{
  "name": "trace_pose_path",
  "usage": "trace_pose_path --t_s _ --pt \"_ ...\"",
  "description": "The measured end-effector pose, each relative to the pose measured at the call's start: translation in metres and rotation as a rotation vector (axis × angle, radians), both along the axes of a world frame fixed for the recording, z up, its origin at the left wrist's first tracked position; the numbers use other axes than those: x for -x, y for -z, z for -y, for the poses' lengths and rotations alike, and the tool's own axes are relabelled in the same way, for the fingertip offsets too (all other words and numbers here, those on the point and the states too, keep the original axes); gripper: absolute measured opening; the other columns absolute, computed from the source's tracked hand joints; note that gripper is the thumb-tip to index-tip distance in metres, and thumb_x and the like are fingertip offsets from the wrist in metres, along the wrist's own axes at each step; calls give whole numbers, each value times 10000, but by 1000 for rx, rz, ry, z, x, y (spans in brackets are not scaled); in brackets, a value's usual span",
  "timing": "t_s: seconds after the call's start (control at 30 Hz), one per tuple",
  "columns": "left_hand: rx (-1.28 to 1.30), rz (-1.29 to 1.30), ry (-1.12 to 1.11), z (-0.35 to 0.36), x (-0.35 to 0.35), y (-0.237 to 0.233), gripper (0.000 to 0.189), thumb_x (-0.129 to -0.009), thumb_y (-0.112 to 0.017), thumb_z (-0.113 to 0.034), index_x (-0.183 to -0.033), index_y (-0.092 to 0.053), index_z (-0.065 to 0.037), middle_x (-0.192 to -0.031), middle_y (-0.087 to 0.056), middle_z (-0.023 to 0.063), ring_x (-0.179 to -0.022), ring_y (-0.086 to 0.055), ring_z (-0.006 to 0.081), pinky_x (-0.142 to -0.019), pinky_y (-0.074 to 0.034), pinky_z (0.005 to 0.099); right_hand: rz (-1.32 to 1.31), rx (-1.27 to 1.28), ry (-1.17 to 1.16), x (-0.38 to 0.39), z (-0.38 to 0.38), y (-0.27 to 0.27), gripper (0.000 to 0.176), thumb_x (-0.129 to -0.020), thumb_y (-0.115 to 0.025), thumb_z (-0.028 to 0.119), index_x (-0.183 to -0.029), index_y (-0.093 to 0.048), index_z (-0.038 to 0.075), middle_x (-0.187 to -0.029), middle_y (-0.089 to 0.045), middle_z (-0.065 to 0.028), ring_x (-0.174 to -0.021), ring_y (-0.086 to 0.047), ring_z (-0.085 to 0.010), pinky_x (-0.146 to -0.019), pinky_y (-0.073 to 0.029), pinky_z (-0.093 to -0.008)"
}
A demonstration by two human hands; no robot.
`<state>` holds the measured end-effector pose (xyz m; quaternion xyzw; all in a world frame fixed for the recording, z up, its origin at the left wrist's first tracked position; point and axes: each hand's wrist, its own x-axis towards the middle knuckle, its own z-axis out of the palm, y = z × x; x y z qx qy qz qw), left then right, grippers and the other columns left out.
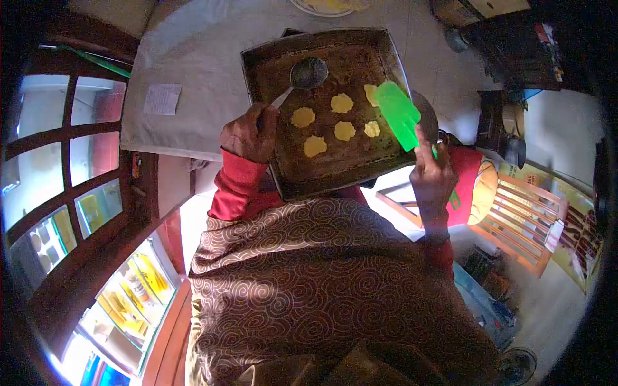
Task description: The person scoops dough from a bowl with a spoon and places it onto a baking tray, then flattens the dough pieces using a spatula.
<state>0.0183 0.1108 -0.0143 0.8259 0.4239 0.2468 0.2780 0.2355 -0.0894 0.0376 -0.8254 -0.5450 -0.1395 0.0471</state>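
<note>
A dark rectangular baking tray (341, 170) lies in front of me with several flat yellow dough rounds (345, 131) on it. My left hand (251, 135) is closed at the tray's left edge around the handle of a large round spoon (309, 73). The spoon's bowl is over the upper left part of the tray. On the other side, my right hand (434, 170) grips a bright green spatula (398, 112). Its broad blade hangs over the tray's right side and partly covers one of the yellow rounds at the upper right.
A pale cloth (187, 51) covers the table, with a small paper (162, 99) lying at the left. Part of a plate (325, 8) shows at the far edge. A wooden slatted chair (521, 219) stands at the right, and glazed doors (64, 128) line the left.
</note>
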Motion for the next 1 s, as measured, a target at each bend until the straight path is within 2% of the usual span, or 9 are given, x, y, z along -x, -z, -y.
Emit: trace_pose_path --t_s 0.1,0.13,0.2,0.37,0.67,0.77,0.87,0.97,1.0 --pt "-32 197 13 2 -2 0 110 -774 -539 -163 -781 -586 -64 -646 -596 133 -566 -589 288 -504 -452 354 -157 55 4 12 6 3 577 -626 -532 -12 -1173 -481 167 -941 -587 -142 -660 -591 -287 -575 -483 -389" --pt "-52 138 7 1 -3 0 109 -774 -541 -163 -780 -587 -65 -641 -596 131 -558 -589 286 -499 -453 350 -172 66 44 18 4 -1 369 -770 -482 71 -1121 -531 172 -1023 -545 -157 -760 -591 -310 -608 -486 -375" --pt "-90 14 -8 1 -2 -2 106 -775 -546 -165 -780 -588 -68 -630 -597 127 -544 -589 281 -488 -454 343 -173 97 64 22 0 -4 375 -758 -485 64 -1115 -533 169 -1037 -534 -155 -759 -587 -315 -609 -484 -380" --pt "-79 103 23 -1 -3 -1 110 -779 -544 -167 -769 -586 -66 -622 -601 117 -525 -590 267 -473 -455 328 -189 200 149 18 -2 -1 383 -748 -484 56 -1113 -532 163 -1028 -523 -160 -756 -575 -328 -604 -476 -403" --pt "-4 87 32 -1 -3 -3 116 -788 -538 -174 -766 -589 -71 -624 -600 114 -535 -588 271 -477 -453 339 -211 55 101 17 -5 1 378 -767 -468 88 -1134 -518 163 -1000 -546 -158 -677 -583 -321 -606 -480 -402" --pt "-17 116 28 -1 -3 -1 114 -786 -541 -175 -762 -590 -75 -619 -594 122 -529 -582 275 -472 -448 341 -316 298 249 13 -6 4 374 -770 -457 99 -1133 -520 160 -962 -567 -155 -675 -582 -320 -595 -483 -399" --pt "-32 108 28 -2 -1 2 116 -786 -542 -179 -761 -593 -78 -608 -585 131 -516 -573 281 -465 -441 342 -206 84 121 10 -5 9 379 -763 -451 100 -1130 -525 156 -929 -580 -157 -692 -581 -316 -614 -480 -398" --pt "-52 119 28 0 -2 -1 118 -785 -542 -183 -756 -591 -80 -593 -574 137 -502 -563 287 -455 -432 346 -340 250 244 13 -9 2 398 -749 -459 73 -1131 -525 162 -940 -573 -161 -725 -578 -319 -663 -470 -404" --pt "-63 128 24 0 -1 -3 118 -784 -542 -184 -755 -589 -80 -588 -571 138 -498 -560 289 -452 -429 348 -332 189 203 12 -9 2 409 -741 -467 61 -1133 -524 163 -956 -567 -161 -724 -578 -321 -665 -469 -405"
